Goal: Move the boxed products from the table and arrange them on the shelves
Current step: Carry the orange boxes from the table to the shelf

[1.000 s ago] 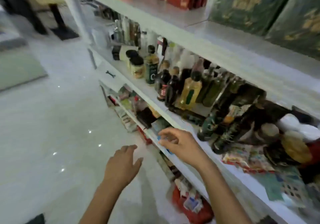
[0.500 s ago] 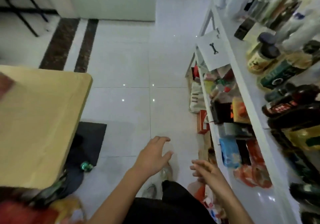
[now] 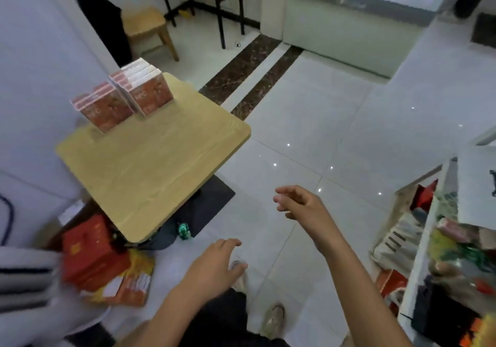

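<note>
White floor tiles filled most of a small shop room, seen from above through a head camera.

At the bottom centre, the left hand was held low with the palm down, the fingers relaxed and nothing grasped. Just above and to its right, the right hand was stretched out over the tiles, its fingers loosely spread, also empty.

To the left of both hands, a pale wooden table was shown. The boxed products, red and standing on edge in two tight rows, were grouped at its far corner, well apart from either hand. Under the near edge of the table, a dark mat, a small green object and a loose pile of red cartons were seen on the floor. At the right edge, white shelves were already crowded with packets.

Several risks could be judged from this:
- The rows might be toppled if one box were pulled out from between its neighbours.
- Boxes so near the far corner might be pushed off by a long reach.
- A foot might be caught on the green object or the cartons.
- Packets might be knocked from the full shelves when a box was squeezed in.
</note>
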